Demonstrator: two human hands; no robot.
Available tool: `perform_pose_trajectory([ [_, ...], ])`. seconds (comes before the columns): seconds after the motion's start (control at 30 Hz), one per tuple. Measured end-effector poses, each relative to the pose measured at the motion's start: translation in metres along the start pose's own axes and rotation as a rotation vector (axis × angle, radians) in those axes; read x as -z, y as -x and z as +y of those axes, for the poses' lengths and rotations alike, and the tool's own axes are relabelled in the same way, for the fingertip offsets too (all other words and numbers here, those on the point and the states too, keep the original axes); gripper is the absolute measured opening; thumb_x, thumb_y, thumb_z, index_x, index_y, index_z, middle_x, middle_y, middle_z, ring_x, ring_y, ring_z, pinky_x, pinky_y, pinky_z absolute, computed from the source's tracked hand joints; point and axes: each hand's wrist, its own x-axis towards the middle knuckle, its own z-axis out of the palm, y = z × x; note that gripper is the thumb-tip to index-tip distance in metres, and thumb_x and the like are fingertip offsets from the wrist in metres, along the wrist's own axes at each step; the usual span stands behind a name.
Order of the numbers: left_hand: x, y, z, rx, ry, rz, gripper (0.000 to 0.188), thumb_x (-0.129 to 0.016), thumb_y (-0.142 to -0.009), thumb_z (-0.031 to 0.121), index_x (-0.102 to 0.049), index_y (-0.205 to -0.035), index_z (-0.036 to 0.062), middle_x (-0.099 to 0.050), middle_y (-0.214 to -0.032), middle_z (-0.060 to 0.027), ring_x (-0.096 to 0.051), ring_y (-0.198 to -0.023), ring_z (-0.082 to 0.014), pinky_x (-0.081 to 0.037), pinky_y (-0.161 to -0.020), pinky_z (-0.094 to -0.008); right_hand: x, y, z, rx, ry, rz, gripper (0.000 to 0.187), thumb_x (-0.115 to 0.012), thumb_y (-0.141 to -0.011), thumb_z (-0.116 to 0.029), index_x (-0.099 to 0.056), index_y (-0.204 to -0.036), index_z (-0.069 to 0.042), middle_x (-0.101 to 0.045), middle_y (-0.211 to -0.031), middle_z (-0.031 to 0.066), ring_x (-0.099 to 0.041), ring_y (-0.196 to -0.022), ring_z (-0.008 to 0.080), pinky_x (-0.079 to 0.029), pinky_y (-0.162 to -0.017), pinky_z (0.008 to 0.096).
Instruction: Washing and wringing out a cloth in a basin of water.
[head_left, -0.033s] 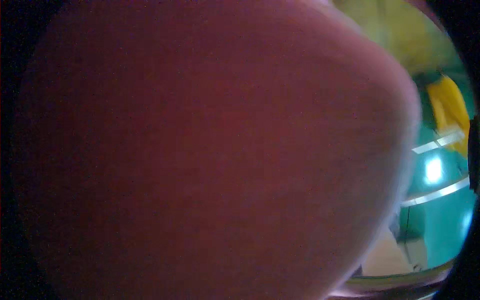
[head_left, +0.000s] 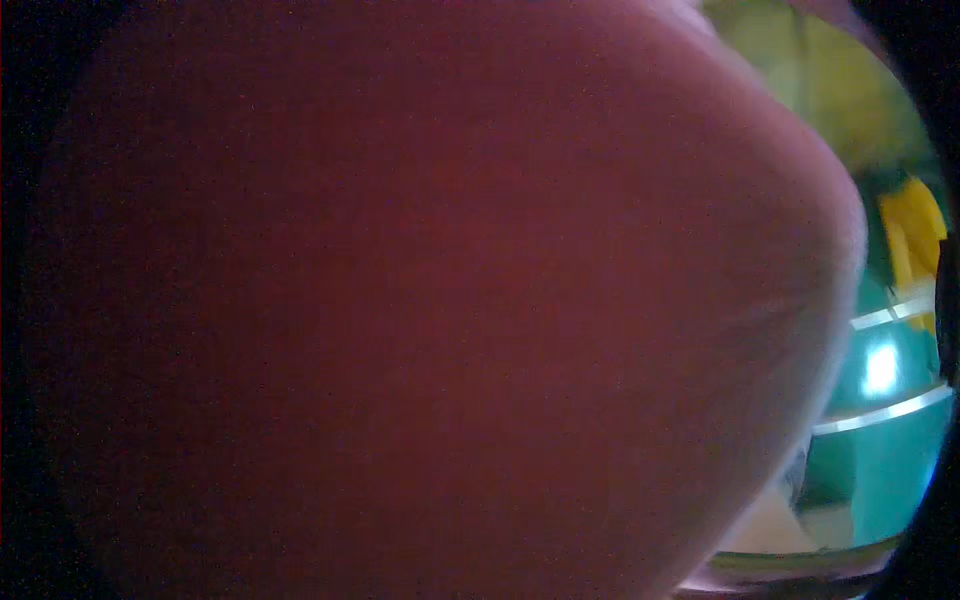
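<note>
Filling nearly our whole view, a blurred reddish shape (head_left: 430, 320) sits right against the lens; we cannot tell whether it is one of our hands, nor how open either is. At three o'clock, a teal surface (head_left: 885, 450) and a yellow object (head_left: 915, 235) show.

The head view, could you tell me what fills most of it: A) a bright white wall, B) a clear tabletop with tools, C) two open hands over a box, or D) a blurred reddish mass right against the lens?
D: a blurred reddish mass covers nearly the whole picture, leaving only a sliver of teal surface and a yellow shape at the right edge.
</note>
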Motion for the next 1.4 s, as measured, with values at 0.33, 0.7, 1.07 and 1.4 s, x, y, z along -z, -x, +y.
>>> perform_pose_trajectory([
  [0.33, -0.04, 0.142, -0.023, 0.13, -0.087, -0.028, 0.019, -0.053, -0.07, 0.01, -0.039, -0.058, 0.0083, -0.028, -0.051, -0.0078, -0.028, -0.038, -0.0232, -0.026, -0.04, -0.0394, -0.028, 0.031, 0.044, -0.018, 0.053, -0.143, 0.034, -0.052, -0.091, -0.015, -0.056, -0.124, -0.009, -0.063, -0.112, 0.0202, -0.06, -0.104, 0.0347, -0.049, -0.09, 0.0513],
  [0.7, -0.027, 0.131, -0.037, 0.142, -0.137, 0.023, 0.013, -0.053, -0.071, 0.012, -0.044, -0.061, 0.0118, -0.041, -0.05, -0.0083, -0.04, -0.041, -0.0283, -0.033, -0.046, -0.0413, 0.19, 0.188, 0.311, -0.443, 0.369, 0.059, 0.036, -0.052, -0.088, -0.006, -0.055, -0.123, -0.005, -0.056, -0.125, 0.0205, -0.055, -0.113, 0.037, -0.047, -0.095, 0.0461],
  [1.07, -0.065, 0.155, -0.027, 0.184, -0.304, 0.04, 0.018, -0.055, -0.079, 0.024, -0.055, -0.065, 0.0115, -0.058, -0.056, -0.0141, -0.058, -0.048, -0.0371, -0.047, -0.049, -0.0492, 0.173, 0.491, 0.144, -0.6, 0.092, -0.233, 0.027, -0.057, -0.089, -0.014, -0.064, -0.113, -0.006, -0.065, -0.113, 0.0239, -0.061, -0.111, 0.0426, -0.05, -0.093, 0.0517],
  [1.4, -0.057, 0.159, -0.056, 0.285, -0.239, 0.076, 0.024, -0.052, -0.086, 0.026, -0.071, -0.086, 0.0098, -0.068, -0.073, -0.0189, -0.066, -0.069, -0.0421, -0.051, -0.061, -0.0549, 0.362, 0.681, -0.048, -1.331, -0.337, 0.275, 0.031, -0.064, -0.08, -0.006, -0.06, -0.111, -0.003, -0.069, -0.096, 0.023, -0.068, -0.092, 0.0412, -0.055, -0.078, 0.0472],
])
